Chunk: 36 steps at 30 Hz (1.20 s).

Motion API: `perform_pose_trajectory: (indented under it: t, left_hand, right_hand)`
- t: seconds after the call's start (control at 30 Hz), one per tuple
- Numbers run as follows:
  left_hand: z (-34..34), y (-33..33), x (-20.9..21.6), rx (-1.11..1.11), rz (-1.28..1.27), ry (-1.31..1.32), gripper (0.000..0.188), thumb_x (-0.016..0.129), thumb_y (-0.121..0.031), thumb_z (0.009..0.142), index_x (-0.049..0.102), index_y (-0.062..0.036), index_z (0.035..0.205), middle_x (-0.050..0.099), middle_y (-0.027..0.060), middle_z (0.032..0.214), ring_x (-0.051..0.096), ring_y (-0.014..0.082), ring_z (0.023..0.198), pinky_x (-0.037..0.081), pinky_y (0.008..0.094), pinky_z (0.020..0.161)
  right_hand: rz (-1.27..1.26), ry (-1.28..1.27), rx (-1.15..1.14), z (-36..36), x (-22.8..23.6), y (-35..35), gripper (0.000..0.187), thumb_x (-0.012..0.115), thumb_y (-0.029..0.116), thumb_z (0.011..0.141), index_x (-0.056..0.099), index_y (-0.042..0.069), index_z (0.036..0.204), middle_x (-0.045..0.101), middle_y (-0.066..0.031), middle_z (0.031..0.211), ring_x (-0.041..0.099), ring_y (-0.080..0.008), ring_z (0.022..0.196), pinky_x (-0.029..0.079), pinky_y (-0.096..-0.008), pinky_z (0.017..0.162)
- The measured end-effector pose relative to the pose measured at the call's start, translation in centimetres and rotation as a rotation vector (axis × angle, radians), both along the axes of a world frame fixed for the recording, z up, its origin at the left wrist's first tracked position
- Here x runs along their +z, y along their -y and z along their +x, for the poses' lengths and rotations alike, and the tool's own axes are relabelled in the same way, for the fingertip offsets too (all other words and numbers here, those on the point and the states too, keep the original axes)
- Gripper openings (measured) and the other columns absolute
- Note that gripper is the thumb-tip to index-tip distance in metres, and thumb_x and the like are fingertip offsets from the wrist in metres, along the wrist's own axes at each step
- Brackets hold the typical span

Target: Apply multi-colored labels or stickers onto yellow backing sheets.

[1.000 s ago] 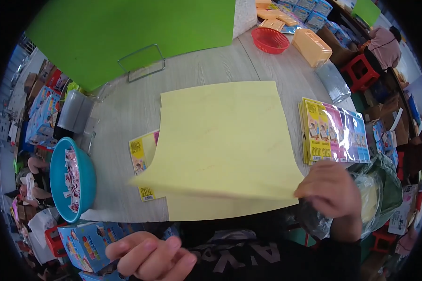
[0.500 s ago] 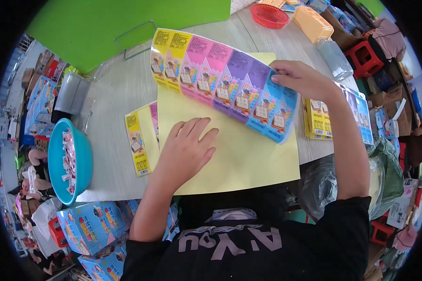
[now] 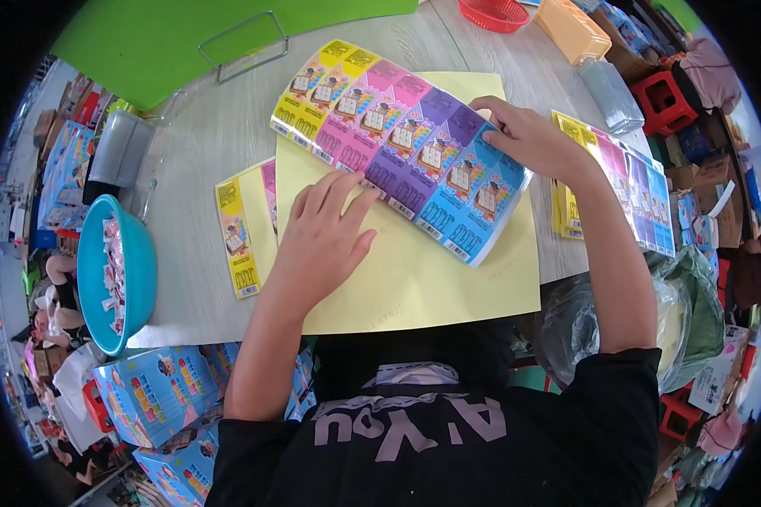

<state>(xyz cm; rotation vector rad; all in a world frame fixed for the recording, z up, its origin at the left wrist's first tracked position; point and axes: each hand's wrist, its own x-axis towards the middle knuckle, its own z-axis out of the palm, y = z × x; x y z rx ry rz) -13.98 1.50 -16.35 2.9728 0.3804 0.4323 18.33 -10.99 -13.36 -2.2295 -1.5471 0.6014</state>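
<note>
A colourful printed sticker sheet (image 3: 402,139), banded yellow, pink, purple and blue, lies slanted and slightly curled over a large pale yellow sheet (image 3: 448,296). My right hand (image 3: 533,139) grips its far right edge, thumb on the printed face and fingers at the border. On the yellow sheet rests my left hand (image 3: 325,232), fingers spread, with the fingertips at the near edge of the printed sheet. Left of that hand, a printed piece with a yellow strip (image 3: 235,228) lies partly under the yellow sheet. A stack of similar printed sheets (image 3: 621,186) sits to the right.
At the table's left edge stands a turquoise basin (image 3: 144,279) holding small wrapped packets. A wire stand (image 3: 245,51), a red basket (image 3: 495,13), an orange bin (image 3: 571,29) and clear plastic boxes (image 3: 610,95) are farther back. Blue printed cartons (image 3: 156,393) sit below the table's edge.
The printed sheet has come down flatter and tilted more, showing its lower rows and near edge. My right hand keeps hold of it; my left fingertips are now at that edge.
</note>
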Motion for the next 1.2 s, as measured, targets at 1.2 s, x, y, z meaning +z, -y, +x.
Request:
perform_pose_trajectory:
  t: [1.2]
  left_hand:
    - [-0.4, -0.9, -0.8, -0.024, -0.217, -0.046, 0.047, 0.065, -0.020, 0.097, 0.056, -0.0015, 0.139, 0.052, 0.0185, 0.153, 0.049, 0.0359, 0.143, 0.038, 0.0484, 0.117]
  right_hand:
    - [0.252, 0.456, 0.463, -13.2, -4.1, 1.7, 0.088, 0.068, 0.060, 0.090, 0.050, 0.003, 0.154, 0.045, -0.0206, 0.156, 0.040, -0.0352, 0.147, 0.030, -0.0518, 0.122]
